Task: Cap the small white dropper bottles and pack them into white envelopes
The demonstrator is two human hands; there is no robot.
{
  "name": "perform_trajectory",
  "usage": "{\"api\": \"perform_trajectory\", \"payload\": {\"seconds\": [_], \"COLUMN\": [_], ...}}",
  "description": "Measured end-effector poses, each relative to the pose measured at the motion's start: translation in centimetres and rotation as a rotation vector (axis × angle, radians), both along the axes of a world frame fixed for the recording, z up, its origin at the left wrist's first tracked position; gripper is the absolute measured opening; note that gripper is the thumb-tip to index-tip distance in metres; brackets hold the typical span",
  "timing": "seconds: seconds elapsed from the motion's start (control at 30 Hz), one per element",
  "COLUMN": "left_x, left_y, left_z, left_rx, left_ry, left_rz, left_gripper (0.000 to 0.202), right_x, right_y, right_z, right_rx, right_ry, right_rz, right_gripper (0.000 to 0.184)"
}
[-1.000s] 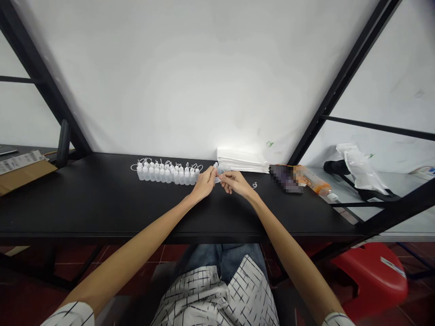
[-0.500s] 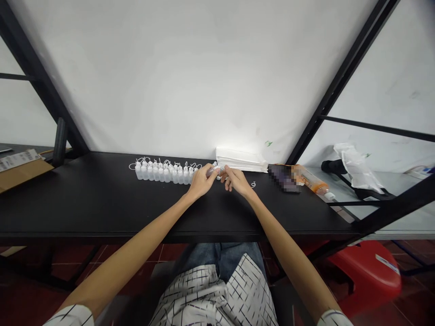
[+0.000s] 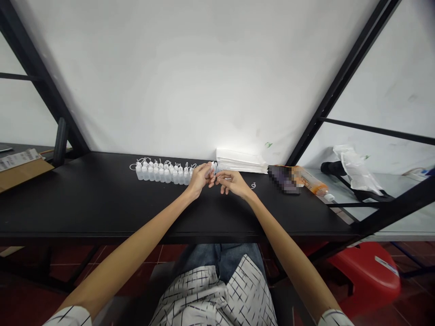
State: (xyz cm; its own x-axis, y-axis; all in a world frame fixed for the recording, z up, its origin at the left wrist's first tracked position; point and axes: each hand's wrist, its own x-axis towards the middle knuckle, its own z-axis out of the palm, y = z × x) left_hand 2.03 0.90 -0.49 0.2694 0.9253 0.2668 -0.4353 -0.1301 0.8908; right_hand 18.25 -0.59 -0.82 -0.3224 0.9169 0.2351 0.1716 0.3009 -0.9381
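My left hand point(image 3: 200, 179) is closed round a small white plastic bottle point(image 3: 212, 166), most of it hidden by the fingers. Close beside it on the right, my right hand point(image 3: 235, 183) has its thumb and forefinger pinched together near the bottle. Whatever lies between those fingertips is too small to make out. To the left of my hands, several small translucent squeeze bottles point(image 3: 162, 174) stand upright in tight rows, with thin white loops sticking up from their tops. A small curled white piece point(image 3: 253, 185) lies on the table, right of my right hand.
A stack of white sheets or bags point(image 3: 239, 160) lies against the wall on the black table point(image 3: 102, 203). Farther right are a blurred-out dark object point(image 3: 284, 179) and an orange-labelled bottle point(image 3: 314, 184). A cardboard box point(image 3: 25, 167) sits far left; a red stool point(image 3: 370, 276) stands below right.
My left hand has turned, tipping the small bottle more upright. My right hand has shifted slightly left and down, its fingertips now lower beside the bottle.
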Motion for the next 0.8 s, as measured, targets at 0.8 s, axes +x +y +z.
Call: {"api": "perform_trajectory", "payload": {"seconds": [0.8], "left_x": [-0.05], "left_y": [-0.32], "left_z": [0.09], "left_rx": [-0.108], "left_ry": [0.129], "left_rz": [0.21], "left_gripper": [0.024], "right_x": [0.81], "right_y": [0.75], "right_z": [0.34], "right_rx": [-0.01], "right_ry": [0.239], "right_rz": [-0.189], "right_gripper": [0.04]}}
